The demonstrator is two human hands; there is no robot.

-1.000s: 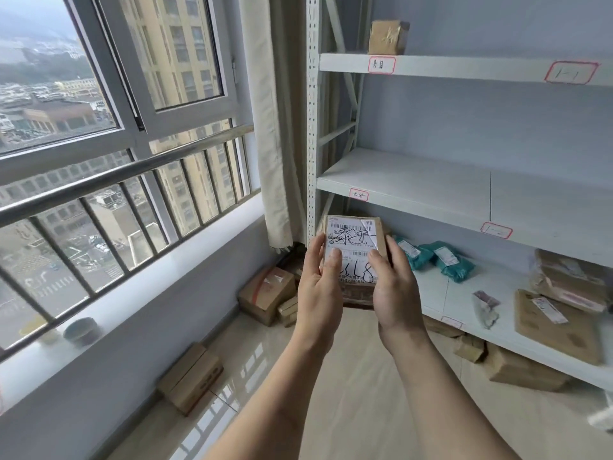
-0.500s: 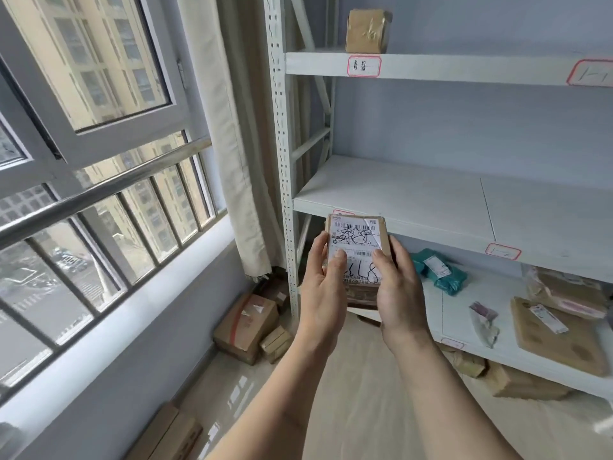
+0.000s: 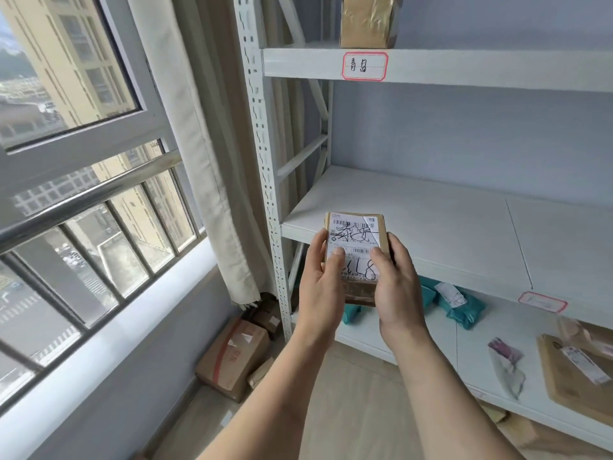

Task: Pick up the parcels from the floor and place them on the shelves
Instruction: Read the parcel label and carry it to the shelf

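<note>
I hold a small brown parcel (image 3: 356, 242) with a white shipping label and black handwriting, upright in front of me. My left hand (image 3: 321, 287) grips its left side and my right hand (image 3: 396, 283) its right side, thumbs on the label. It hangs just before the front left corner of the white middle shelf (image 3: 431, 224). The top shelf (image 3: 464, 68) carries a red-bordered label and one brown parcel (image 3: 366, 21). On the floor by the shelf post lies a brown box (image 3: 232, 356) with red tape.
The lower shelf (image 3: 471, 343) holds teal bags (image 3: 459, 303), a flat brown envelope (image 3: 580, 373) and a small plastic pouch (image 3: 506, 366). The perforated shelf post (image 3: 262, 161) and a beige curtain (image 3: 195, 144) stand left. A window with a steel rail (image 3: 83, 200) fills the left side.
I have come closer to the shelf and the view has turned right. The parcel stays in both hands and now sits nearer the middle shelf's front edge.
</note>
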